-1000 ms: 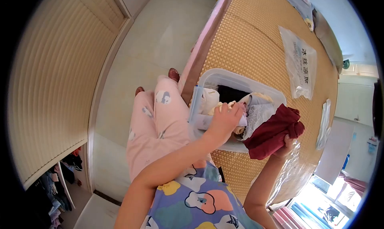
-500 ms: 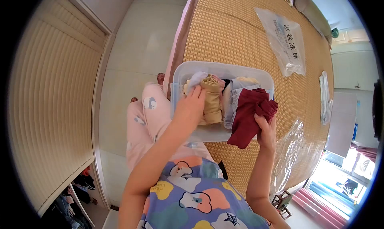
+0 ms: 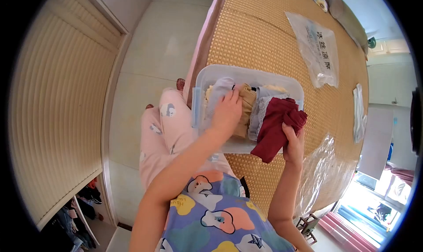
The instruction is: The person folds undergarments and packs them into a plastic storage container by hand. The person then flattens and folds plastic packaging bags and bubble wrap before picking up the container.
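Note:
A clear plastic storage box (image 3: 249, 69) holds folded and rolled clothes. Inside it, my left hand (image 3: 227, 113) lies with fingers stretched against a tan rolled garment (image 3: 247, 104); its thumb is hidden. A pale lavender garment (image 3: 218, 93) lies to the left of those fingers. Grey-blue lace-edged clothing (image 3: 260, 115) sits to the right of the tan roll. My right hand (image 3: 293, 146) is closed around a folded maroon garment (image 3: 277, 128), held over the box's right side and partly covering it.
The box rests on a woven mat (image 3: 255, 36) over a bed. A printed plastic bag (image 3: 315, 49) lies beyond it, and a clear plastic wrapper (image 3: 317, 172) to the right. A folded white item (image 3: 359, 113) is near the far edge. Tiled floor (image 3: 145, 67) runs along the left.
My left hand has moved right within the box, pressing the tan roll rightward and uncovering more of the lavender garment. My right hand still holds the maroon garment in nearly the same place.

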The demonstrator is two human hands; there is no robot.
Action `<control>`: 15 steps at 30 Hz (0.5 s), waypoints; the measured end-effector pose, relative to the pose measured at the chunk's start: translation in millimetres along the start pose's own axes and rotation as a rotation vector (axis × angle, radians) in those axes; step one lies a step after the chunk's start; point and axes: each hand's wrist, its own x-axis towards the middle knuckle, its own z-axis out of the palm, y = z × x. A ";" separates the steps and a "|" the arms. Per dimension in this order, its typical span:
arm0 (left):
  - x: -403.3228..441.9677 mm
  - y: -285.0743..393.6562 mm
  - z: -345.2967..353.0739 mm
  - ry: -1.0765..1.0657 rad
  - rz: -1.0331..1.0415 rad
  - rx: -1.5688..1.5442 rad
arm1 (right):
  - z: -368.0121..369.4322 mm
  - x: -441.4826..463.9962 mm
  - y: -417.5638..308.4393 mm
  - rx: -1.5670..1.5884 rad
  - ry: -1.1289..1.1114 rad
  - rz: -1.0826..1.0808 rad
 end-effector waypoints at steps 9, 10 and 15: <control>-4.5 -34.6 -29.1 -0.295 -0.101 0.093 | 20.4 3.4 -2.8 -0.134 -0.031 0.041; -2.1 -34.1 -44.6 -0.311 -0.127 -0.023 | 29.2 3.8 -4.0 -0.190 -0.071 0.002; -23.4 -31.7 -83.1 -0.105 -0.292 -0.321 | 82.1 9.4 2.2 -0.753 -0.080 -0.126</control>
